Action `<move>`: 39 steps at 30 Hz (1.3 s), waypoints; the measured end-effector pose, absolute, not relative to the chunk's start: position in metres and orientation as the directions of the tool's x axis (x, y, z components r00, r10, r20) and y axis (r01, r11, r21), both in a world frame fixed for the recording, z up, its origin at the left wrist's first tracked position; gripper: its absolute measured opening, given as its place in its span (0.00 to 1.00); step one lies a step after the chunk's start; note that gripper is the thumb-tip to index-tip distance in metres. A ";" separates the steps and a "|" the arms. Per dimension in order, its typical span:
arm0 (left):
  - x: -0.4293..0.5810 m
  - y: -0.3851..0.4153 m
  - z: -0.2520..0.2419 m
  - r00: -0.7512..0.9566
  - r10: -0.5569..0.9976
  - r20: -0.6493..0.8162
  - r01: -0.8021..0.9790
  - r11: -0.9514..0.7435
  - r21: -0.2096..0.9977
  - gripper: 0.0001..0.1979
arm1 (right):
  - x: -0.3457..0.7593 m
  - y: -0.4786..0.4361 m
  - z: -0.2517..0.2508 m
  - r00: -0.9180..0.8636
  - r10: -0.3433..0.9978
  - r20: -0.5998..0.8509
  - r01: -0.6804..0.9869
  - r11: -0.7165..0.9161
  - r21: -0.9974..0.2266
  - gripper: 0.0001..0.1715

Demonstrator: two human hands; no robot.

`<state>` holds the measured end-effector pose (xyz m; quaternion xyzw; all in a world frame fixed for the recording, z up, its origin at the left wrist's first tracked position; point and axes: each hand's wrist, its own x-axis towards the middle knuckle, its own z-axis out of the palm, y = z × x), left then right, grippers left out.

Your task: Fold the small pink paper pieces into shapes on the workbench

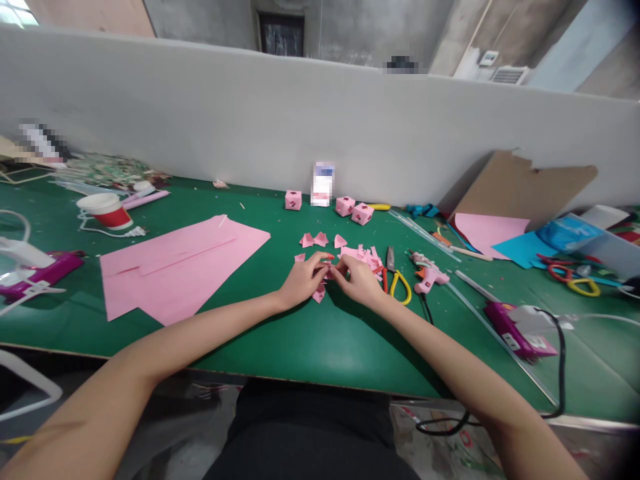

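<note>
My left hand [301, 283] and my right hand [359, 280] meet over the green table, fingertips pinched together on a small pink paper piece [329, 265] that is mostly hidden by the fingers. Folded pink paper pieces [321, 239] lie just beyond the hands, and another folded piece [319, 293] rests under the left fingers. Beside my right hand is a pile of pink paper strips [367, 255]. Farther back stand a pink paper cube [293, 200] and two more cubes [362, 213] to its right.
Right of the hands lie scissors [400, 287] with yellow and orange handles and a pink glue gun [429, 275]. Large pink sheets [180, 267] cover the left side. Purple power strips [517, 333] sit at both ends. A paper cup [105, 210] stands back left. A grey partition [215, 113] rises behind.
</note>
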<state>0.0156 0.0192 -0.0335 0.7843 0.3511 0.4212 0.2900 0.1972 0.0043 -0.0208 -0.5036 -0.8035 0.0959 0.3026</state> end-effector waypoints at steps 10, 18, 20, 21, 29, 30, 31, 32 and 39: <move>0.014 0.016 -0.031 0.463 0.763 0.451 0.324 -0.620 0.715 0.12 | 0.198 0.002 -0.018 -0.490 0.803 0.339 0.753 0.586 -0.299 0.12; 0.015 0.018 -0.031 0.474 0.737 0.482 0.288 -0.647 0.706 0.11 | 0.200 0.004 -0.022 -0.487 0.762 0.426 0.711 0.629 -0.313 0.11; 0.015 0.018 -0.031 0.469 0.737 0.486 0.289 -0.649 0.704 0.11 | 0.200 0.004 -0.023 -0.481 0.754 0.447 0.707 0.635 -0.312 0.11; 0.015 0.018 -0.032 0.470 0.736 0.488 0.289 -0.651 0.702 0.11 | 0.201 0.004 -0.024 -0.475 0.753 0.455 0.705 0.635 -0.315 0.12; 0.015 0.020 -0.034 0.423 0.776 0.468 0.313 -0.609 0.729 0.12 | 0.200 0.005 -0.026 -0.447 0.805 0.390 0.701 0.586 -0.406 0.15; 0.015 0.020 -0.034 0.410 0.782 0.468 0.324 -0.605 0.727 0.12 | 0.200 0.005 -0.026 -0.454 0.808 0.376 0.694 0.586 -0.419 0.15; 0.015 0.019 -0.034 0.401 0.786 0.471 0.335 -0.604 0.723 0.12 | 0.200 0.005 -0.025 -0.464 0.807 0.366 0.686 0.589 -0.427 0.16; 0.015 0.019 -0.033 0.395 0.787 0.474 0.343 -0.605 0.719 0.12 | 0.199 0.004 -0.024 -0.475 0.803 0.361 0.679 0.595 -0.430 0.16; 0.015 0.017 -0.031 0.381 0.783 0.491 0.346 -0.614 0.710 0.11 | 0.202 0.005 -0.023 -0.505 0.780 0.369 0.668 0.624 -0.406 0.15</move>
